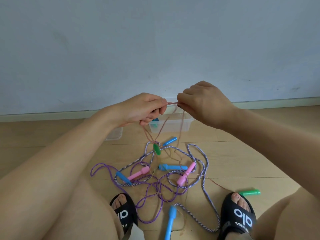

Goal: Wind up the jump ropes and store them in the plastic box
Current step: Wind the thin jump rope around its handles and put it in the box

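1. Head view: the left hand [145,109] and right hand [202,99] are raised side by side, each with fingers curled and pinching the thin pink rope [172,103], which is stretched between them and hangs in loops to the floor.
2. Handles counted on the floor: four blue, for example one [173,167]; two pink, one at [138,173] and one at [186,174]; two green, one in the tangle [157,149] and one lying apart at the right [249,192].
3. Cords in the tangle: a purple rope [147,201] and a blue-and-white striped rope [206,163], crossing each other between two black sandals [239,215].
4. One clear plastic box [170,124] sits beyond the tangle, just before the baseboard, with a blue and a green handle inside; its clear lid [115,135] lies to the left.
5. Open wooden floor [242,135] lies to the right of the box and tangle.
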`<action>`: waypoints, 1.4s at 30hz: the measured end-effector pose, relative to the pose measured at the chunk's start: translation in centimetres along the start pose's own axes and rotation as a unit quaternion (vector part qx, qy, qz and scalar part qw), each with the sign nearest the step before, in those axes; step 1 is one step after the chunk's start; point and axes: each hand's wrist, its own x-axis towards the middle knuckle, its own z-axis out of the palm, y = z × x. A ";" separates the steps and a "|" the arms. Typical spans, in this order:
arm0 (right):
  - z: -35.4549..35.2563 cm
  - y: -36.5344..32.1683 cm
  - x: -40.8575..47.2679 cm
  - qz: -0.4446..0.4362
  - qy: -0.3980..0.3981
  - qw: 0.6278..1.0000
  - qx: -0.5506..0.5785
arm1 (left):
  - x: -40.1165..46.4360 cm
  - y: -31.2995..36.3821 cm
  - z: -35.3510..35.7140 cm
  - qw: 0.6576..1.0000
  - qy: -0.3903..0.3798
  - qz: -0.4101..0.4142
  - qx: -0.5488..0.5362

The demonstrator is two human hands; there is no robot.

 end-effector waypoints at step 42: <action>-0.1 2.8 -2.2 0.302 -0.417 0.839 0.175 | -0.8 0.1 -0.7 1.000 0.008 -0.020 0.018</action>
